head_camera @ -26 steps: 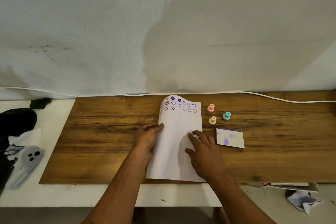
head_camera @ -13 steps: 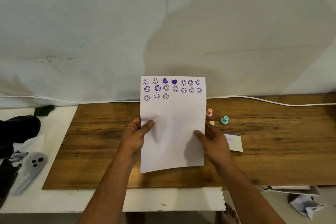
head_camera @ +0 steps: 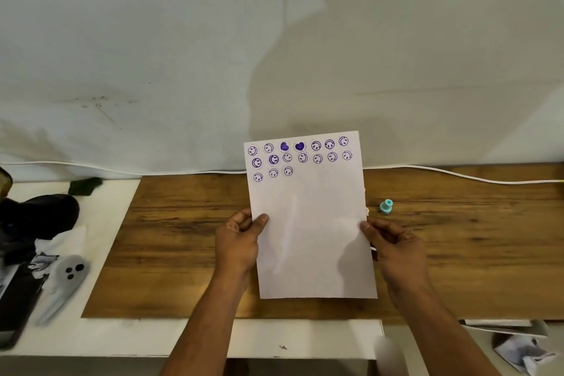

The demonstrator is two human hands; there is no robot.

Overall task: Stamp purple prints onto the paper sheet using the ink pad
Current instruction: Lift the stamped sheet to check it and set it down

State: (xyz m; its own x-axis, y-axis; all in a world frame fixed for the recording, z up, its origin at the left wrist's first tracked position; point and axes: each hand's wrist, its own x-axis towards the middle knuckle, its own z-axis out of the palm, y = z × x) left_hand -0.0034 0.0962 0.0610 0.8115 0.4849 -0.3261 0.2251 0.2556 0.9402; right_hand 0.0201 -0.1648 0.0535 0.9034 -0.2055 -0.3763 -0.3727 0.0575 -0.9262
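The white paper sheet (head_camera: 308, 223), printed near its far edge with rows of purple smiley and heart stamps (head_camera: 300, 157), is held upright off the brown wooden board (head_camera: 183, 238), facing the camera. The left hand (head_camera: 239, 241) pinches its left edge, thumb in front and fingers behind; the right hand (head_camera: 393, 249) pinches the right edge the same way, both closed on the sheet about mid-height. The paper looks light and thin, stiff enough to stand only because both sides are supported; a one-sided grip would likely let it flop or crease. Edges are the safe place to hold, well below the prints, whose ink may smear. A small teal plastic stamper (head_camera: 386, 206) stands on the board just right of the sheet. The ink pad is hidden.
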